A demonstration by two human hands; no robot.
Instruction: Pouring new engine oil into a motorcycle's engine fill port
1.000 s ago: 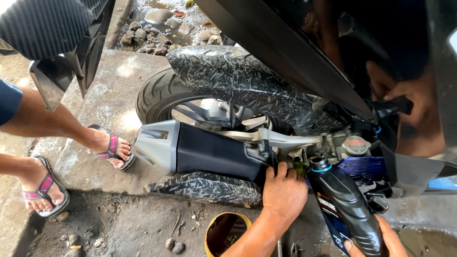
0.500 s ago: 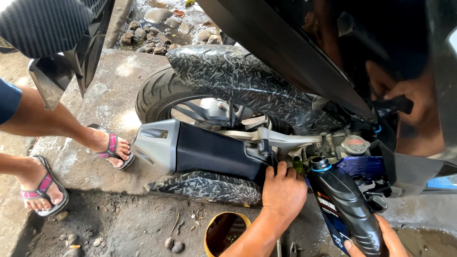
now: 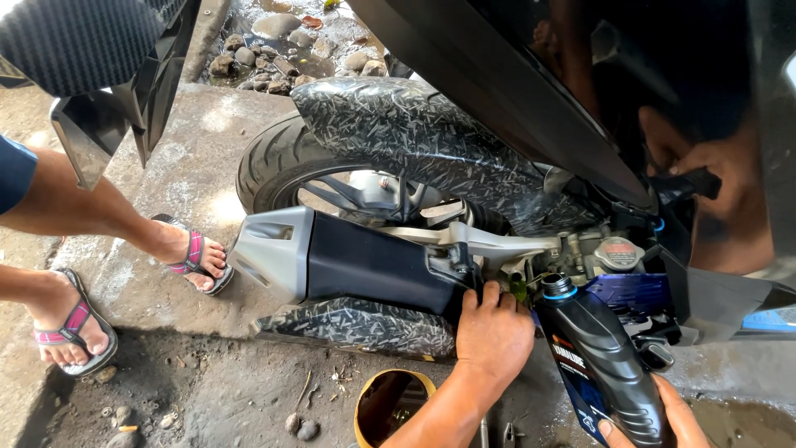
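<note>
Left grip: my left hand (image 3: pixel 494 334) pinches a green funnel (image 3: pixel 519 288) at the engine's edge.
Right grip: my right hand (image 3: pixel 663 419) holds the dark oil bottle (image 3: pixel 604 358), tilted.
Room: tight under the exhaust (image 3: pixel 348 261).

One motorcycle rear wheel (image 3: pixel 286 162) shows, with one grey-tipped exhaust muffler (image 3: pixel 332 261) in front of it. Two hands work below: one left hand (image 3: pixel 495 332) at the engine and one right hand (image 3: pixel 676 415) holding one dark oil bottle (image 3: pixel 609 365). There are also one yellow-rimmed pan (image 3: pixel 394 402) on the ground and two feet in pink-strapped sandals (image 3: pixel 195 257).
</note>
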